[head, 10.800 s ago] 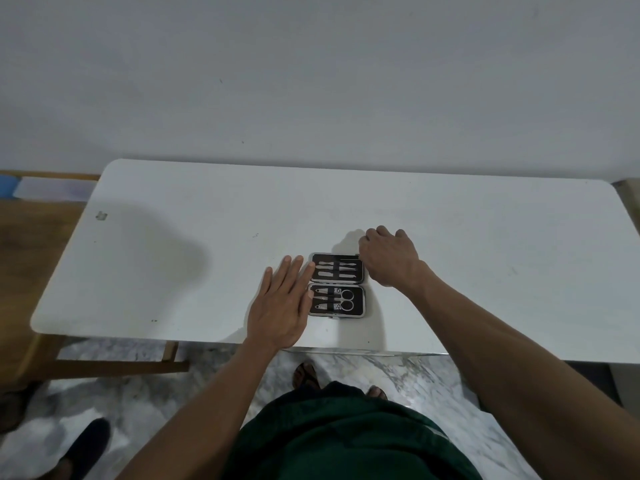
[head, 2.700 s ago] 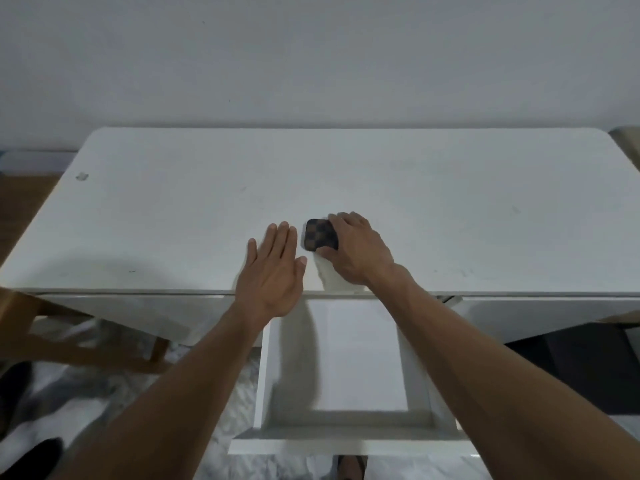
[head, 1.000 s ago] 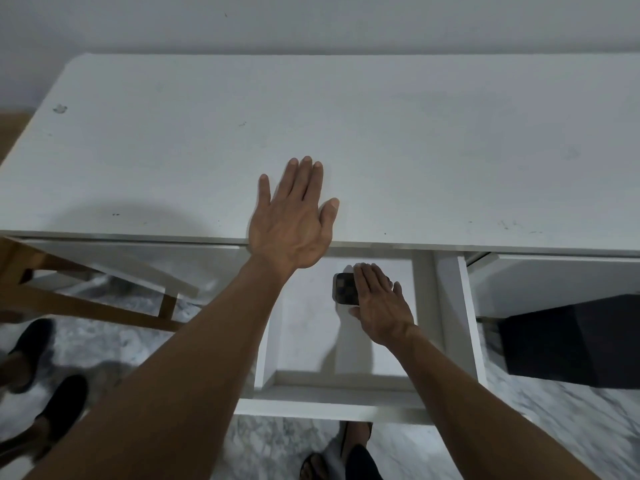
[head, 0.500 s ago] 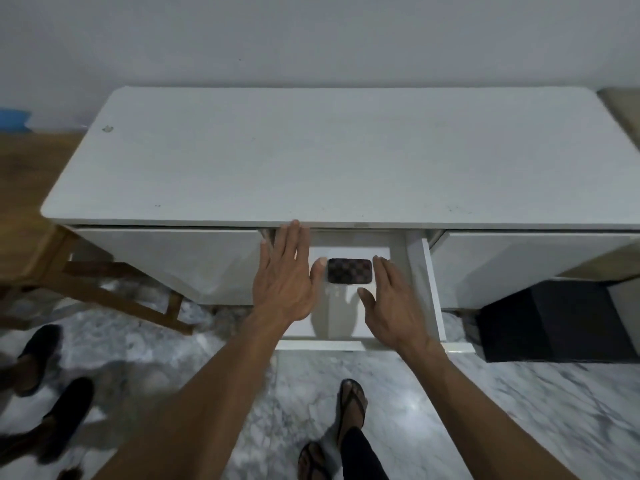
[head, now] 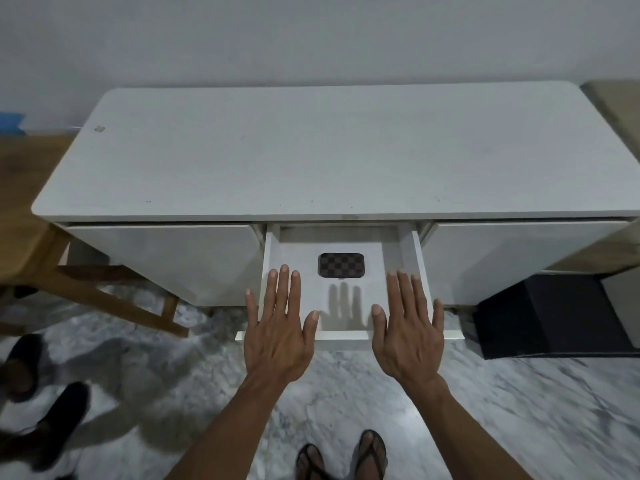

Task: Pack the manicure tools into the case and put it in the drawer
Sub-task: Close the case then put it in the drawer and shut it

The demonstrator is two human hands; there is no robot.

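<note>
The closed manicure case (head: 341, 265), brown with a checkered pattern, lies flat on the floor of the white middle drawer (head: 346, 336), which is pulled out from under the white table (head: 311, 161). My left hand (head: 278, 325) hovers flat, fingers spread, over the drawer's front left corner. My right hand (head: 408, 329) hovers the same way over the front right corner. Both hands hold nothing and are apart from the case. The tools are hidden inside the case.
Closed white drawer fronts flank the open one, the left drawer front (head: 162, 261) and the right drawer front (head: 519, 258). A wooden bench (head: 31, 251) stands at the left. A black box (head: 550, 317) sits on the marble floor at the right. My sandalled feet (head: 343, 455) show below. Another person's dark shoes (head: 52, 424) are at lower left.
My right hand has let go of the case, which now rests in the drawer. Both hands have drawn back toward me to the drawer's front and lie flat and spread.
</note>
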